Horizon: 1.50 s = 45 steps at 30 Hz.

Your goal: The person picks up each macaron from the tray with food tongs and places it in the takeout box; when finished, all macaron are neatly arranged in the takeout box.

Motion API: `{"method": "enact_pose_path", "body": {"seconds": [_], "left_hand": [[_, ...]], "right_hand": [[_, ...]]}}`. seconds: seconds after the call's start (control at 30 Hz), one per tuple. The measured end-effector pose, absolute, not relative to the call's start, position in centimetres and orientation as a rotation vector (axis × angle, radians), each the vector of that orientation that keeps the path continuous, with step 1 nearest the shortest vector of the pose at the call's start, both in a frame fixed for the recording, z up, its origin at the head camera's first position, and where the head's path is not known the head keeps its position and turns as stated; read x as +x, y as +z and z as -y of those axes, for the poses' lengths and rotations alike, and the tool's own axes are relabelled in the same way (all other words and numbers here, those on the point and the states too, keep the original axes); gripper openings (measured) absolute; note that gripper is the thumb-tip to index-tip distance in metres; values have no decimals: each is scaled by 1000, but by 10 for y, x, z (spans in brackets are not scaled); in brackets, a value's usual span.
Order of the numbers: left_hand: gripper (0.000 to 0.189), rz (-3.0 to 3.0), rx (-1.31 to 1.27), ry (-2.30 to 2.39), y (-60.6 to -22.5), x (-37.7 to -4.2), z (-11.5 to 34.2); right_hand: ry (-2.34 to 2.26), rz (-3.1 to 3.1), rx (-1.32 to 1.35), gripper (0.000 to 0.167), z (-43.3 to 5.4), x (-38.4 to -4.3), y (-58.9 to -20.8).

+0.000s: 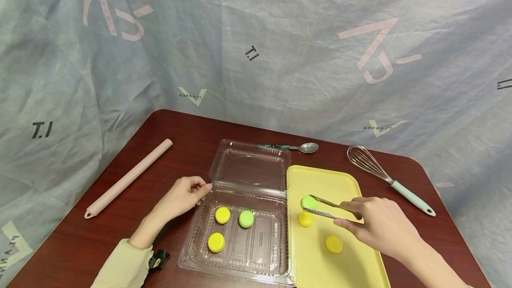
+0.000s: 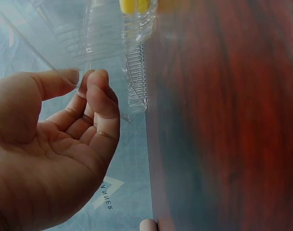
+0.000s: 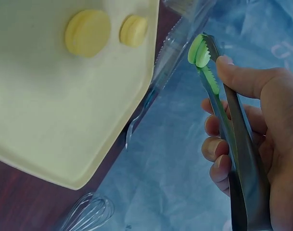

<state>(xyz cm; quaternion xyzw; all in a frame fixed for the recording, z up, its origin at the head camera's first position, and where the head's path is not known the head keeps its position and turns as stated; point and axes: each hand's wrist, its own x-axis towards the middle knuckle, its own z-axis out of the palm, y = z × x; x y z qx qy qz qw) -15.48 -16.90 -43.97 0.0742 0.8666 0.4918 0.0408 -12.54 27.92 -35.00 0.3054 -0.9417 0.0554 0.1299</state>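
My right hand grips metal tongs, whose tips pinch a green macaron. They hold it above the yellow tray. Two yellow macarons, one nearer the back and one nearer the front, lie on that tray. With thumb and fingertips, my left hand pinches the rim of an opened clear plastic container near its hinge. Inside its base are a green macaron and two yellow macarons. The container's lid lies folded back.
A pale rolling pin lies at the left of the dark red table. Behind the lid is a spoon, its handle partly seen through the plastic. A whisk lies right of the tray. Grey printed cloth hangs behind.
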Motion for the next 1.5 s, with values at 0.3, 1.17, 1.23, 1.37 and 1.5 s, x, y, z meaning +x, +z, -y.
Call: {"method": "enact_pose_path", "body": {"seconds": [0.3,1.17,1.23,1.37,1.5], "left_hand": [[25,-2654,224,1507,-440,-154,169],[24,-2658,239,1505,-440,-155,169],[24,-2659,237,1504,-440,-155,169],[24,-2660,238,1502,-440,-155,169],[24,-2659,234,1505,-440,-155,169]], "right_hand": [[175,2691,982,23,-260,-125,-348],[165,2651,1196,24,-203,-125,-357],[167,2647,1209,23,-200,-125,-359],[170,2650,1233,24,-194,-124,-362],[181,2673,1255,25,-189,-123,-366]]}}
